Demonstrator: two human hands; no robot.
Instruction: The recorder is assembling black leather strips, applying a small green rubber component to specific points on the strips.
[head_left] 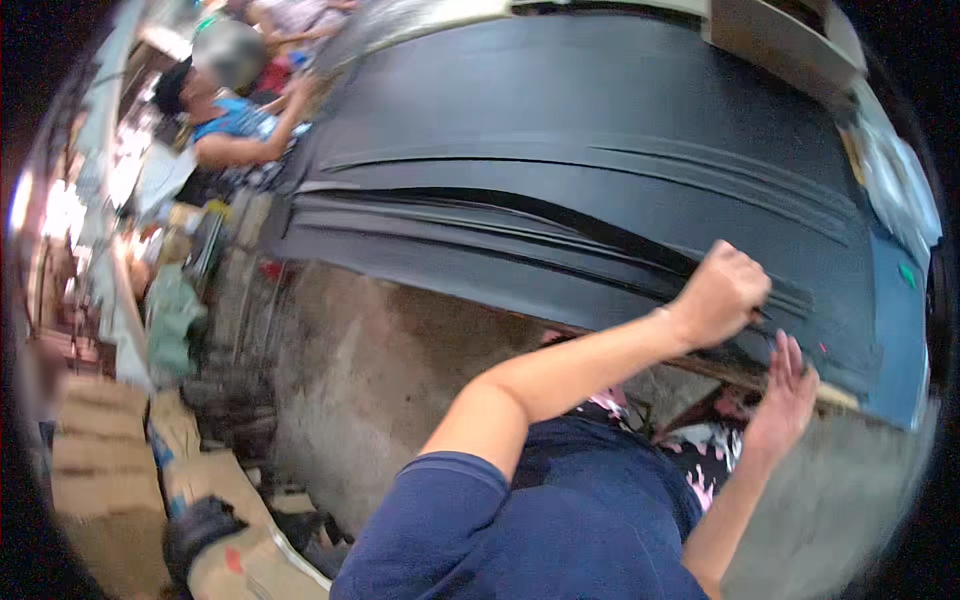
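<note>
A long, wide black strip [560, 213] stretches across the dark table from the far left and runs to my left hand. My left hand [722, 292] is closed in a fist at the strip's right end, over the table's near edge. My right hand [786, 405] is just beside it, lower and to the right, with fingers stretched out and palm turned inward. Whether its fingertips touch the small dark piece below my left fist cannot be made out. Several thinner black strips [470, 240] lie along the table next to the wide one.
The table [480, 80] has a dark grey top. A wooden box [775, 45] and clear plastic [895, 170] sit at its far right. A person in blue [235, 125] works at the far left. Cardboard [110, 450] and clutter lie on the floor at left.
</note>
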